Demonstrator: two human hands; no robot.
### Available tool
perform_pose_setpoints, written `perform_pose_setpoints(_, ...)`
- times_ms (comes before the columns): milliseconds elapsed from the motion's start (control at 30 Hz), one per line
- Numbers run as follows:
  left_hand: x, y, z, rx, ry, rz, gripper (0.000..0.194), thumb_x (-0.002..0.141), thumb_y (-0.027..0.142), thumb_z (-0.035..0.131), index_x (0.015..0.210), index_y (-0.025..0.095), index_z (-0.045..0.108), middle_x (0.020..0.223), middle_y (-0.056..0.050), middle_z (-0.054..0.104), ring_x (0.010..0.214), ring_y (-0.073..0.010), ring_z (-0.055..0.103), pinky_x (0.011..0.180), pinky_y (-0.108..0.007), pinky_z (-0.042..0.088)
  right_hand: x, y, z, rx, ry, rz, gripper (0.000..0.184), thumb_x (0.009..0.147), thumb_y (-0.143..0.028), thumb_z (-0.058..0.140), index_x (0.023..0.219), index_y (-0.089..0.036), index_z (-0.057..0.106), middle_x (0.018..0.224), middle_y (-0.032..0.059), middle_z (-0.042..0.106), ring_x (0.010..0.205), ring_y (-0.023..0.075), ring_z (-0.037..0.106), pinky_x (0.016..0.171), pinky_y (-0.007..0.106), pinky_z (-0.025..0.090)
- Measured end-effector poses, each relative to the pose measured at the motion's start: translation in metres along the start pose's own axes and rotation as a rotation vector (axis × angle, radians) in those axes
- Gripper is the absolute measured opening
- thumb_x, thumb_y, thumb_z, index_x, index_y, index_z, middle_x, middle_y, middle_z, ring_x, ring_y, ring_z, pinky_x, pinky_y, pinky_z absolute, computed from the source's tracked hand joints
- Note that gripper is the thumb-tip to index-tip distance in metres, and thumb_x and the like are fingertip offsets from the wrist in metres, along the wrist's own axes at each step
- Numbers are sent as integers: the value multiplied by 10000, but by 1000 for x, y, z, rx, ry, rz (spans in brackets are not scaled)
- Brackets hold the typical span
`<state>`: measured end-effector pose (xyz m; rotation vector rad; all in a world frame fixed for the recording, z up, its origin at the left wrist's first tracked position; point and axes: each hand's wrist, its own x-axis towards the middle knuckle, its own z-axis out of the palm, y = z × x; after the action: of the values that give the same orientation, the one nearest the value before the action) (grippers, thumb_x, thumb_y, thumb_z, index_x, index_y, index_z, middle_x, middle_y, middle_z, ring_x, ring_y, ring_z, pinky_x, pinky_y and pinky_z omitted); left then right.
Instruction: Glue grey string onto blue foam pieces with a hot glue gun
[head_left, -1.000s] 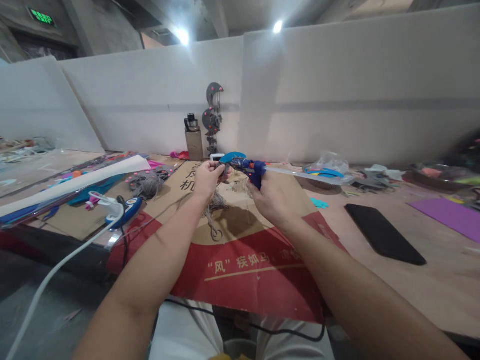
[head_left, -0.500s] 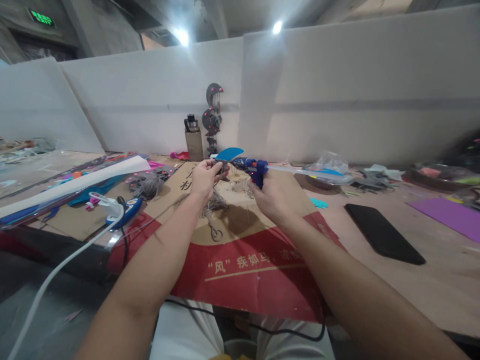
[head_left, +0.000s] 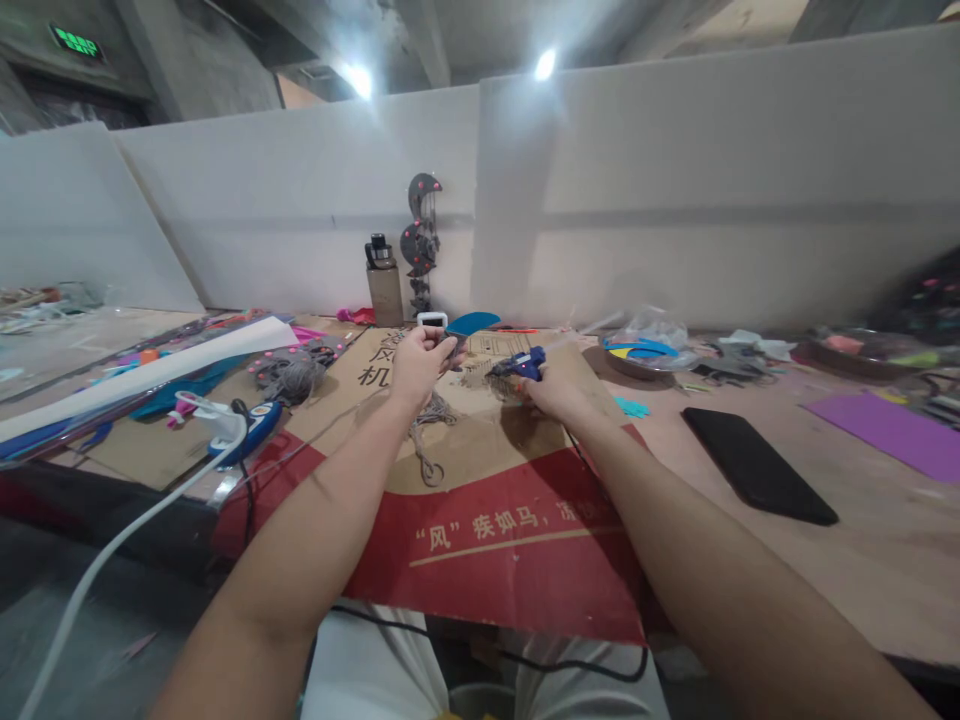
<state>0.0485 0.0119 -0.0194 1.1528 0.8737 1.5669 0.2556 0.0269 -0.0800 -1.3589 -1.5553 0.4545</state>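
Glue gun, blue plastic [head_left: 529,364], gripped by curled fingers of your right hand [head_left: 556,392]; thin curved blue piece [head_left: 474,322], pinched in your left hand [head_left: 418,362] above red-and-tan cardboard [head_left: 487,570]: keep that hand clear of the dark nozzle [head_left: 496,371]

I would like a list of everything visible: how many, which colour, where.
Table: 1, pale brown, across middle
Cardboard: 1, red and tan, on table
Blue piece: 1, blue, near centre
Glue gun: 1, dark blue, right of blue piece
Loose yarn: 1 bundle, grey, on cardboard
Yarn ball: 1, grey, left on table
Power strip: 1, blue and white, left
Bottle: 1, brownish, rear of table
Moon ornament: 1, dark grey, beside bottle
Phone-like slab: 1, black, right on table
Sheet: 1, purple, far right
Scraps: uncounted, mixed, around table
Panels: several, white, behind table
Exit sign: 1, green, upper left
Lights: 2, white, above
Left hand: 1, bare, on blue piece
Right hand: 1, bare, on glue gun
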Motion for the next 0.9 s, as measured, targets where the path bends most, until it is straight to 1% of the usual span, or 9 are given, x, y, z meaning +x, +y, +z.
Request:
perform_pose_setpoints(100,-1,-2,2,59,-16,59,111,760,130,641,800,153,540,723,-47,690,661,-142,677,654,-274,559,-3,0,-14,-364,50,119,198,641,-278,703,601,-200,525,663,133,619,839,318,634,754,471,477)
perform_pose_setpoints(200,-2,-2,0,137,-12,124,115,753,182,661,803,161,560,729,-43,685,675,-147,672,665,-273,542,-8,-19,-19,-415,196,-9,176,665,-294,667,678,-177,537,891,194,622,1021,343,566,889,512,412)
perform_pose_setpoints(233,-2,-1,0,173,-4,154,121,749,199,669,804,165,567,731,-40,682,678,-148,669,667,-270,535,-9,-30,-16,-358,206,-55,163,691,-306,633,716,-178,536,933,178,615,1020,319,559,898,499,411)
perform_pose_setpoints(300,-3,0,-3,265,18,239,127,740,219,680,809,175,582,740,-30,670,687,-146,655,674,-260,513,-12,-53,-3,-148,75,-51,149,741,-332,557,771,-192,516,903,115,610,912,248,579,843,439,449)
perform_pose_setpoints(400,-7,4,-6,433,57,396,112,735,217,684,822,193,617,760,-19,650,730,-145,624,720,-248,473,-17,-88,26,305,-110,41,282,662,-318,622,864,-205,461,924,53,606,861,185,591,804,370,472)
perform_pose_setpoints(533,-13,11,-8,560,84,510,92,746,202,668,836,210,648,795,-16,651,775,-151,593,776,-248,433,-20,-119,55,816,-216,238,394,577,-163,623,891,-222,392,798,-27,589,727,119,590,745,300,481)
perform_pose_setpoints(633,-13,13,-7,490,95,465,111,731,192,680,836,208,646,779,-11,652,739,-146,592,741,-241,434,-21,-123,60,1033,-270,348,393,584,-140,597,900,-235,383,683,-74,544,562,92,532,658,293,496)
perform_pose_setpoints(767,-7,9,-6,318,138,330,118,710,187,699,801,189,623,727,-4,640,692,-132,603,702,-238,460,-21,-114,57,1104,-303,385,352,589,-154,603,886,-230,428,675,-87,531,446,43,388,580,266,479)
perform_pose_setpoints(900,-1,0,-4,85,98,172,136,729,202,679,819,171,582,718,-5,651,650,-122,626,701,-275,518,-18,-101,55,980,-274,314,213,647,-235,594,842,-202,515,639,-86,458,447,37,297,450,193,310)
